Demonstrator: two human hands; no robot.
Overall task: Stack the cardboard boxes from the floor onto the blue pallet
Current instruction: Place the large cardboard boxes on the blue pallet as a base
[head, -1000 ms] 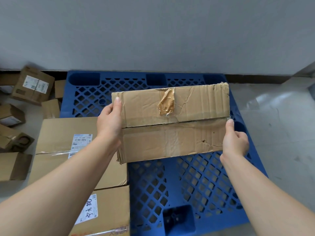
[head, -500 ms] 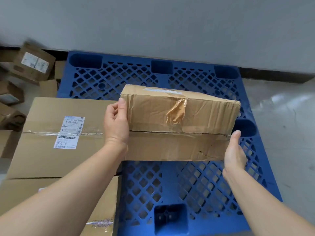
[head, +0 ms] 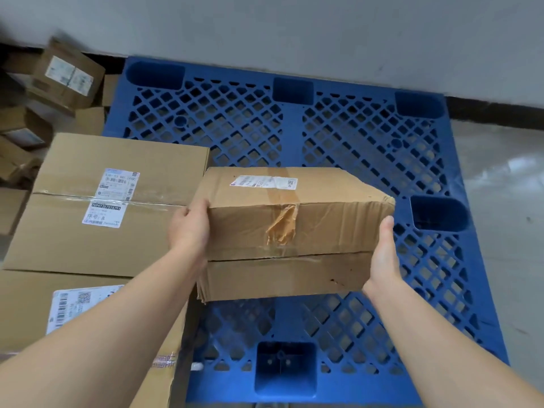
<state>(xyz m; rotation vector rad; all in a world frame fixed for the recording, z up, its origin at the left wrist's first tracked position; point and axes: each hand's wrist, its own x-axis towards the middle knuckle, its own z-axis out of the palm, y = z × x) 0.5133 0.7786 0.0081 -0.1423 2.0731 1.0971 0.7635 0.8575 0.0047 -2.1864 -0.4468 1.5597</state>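
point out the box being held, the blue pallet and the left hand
held box (head: 332, 228), head view, creased front face
blue pallet (head: 292, 134), head view, solid centre strip
left hand (head: 188, 228), head view, back of the hand

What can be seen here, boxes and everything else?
blue pallet: one, blue, on the floor by the wall
worn box: one, brown, torn tape, held above the pallet
large boxes: two, brown, white labels, over the pallet's left side
small boxes: several, brown, far left
wall: one, grey, behind
floor: one, pale grey, right
hands: two; left hand grips the worn box's left end, right hand presses its right end
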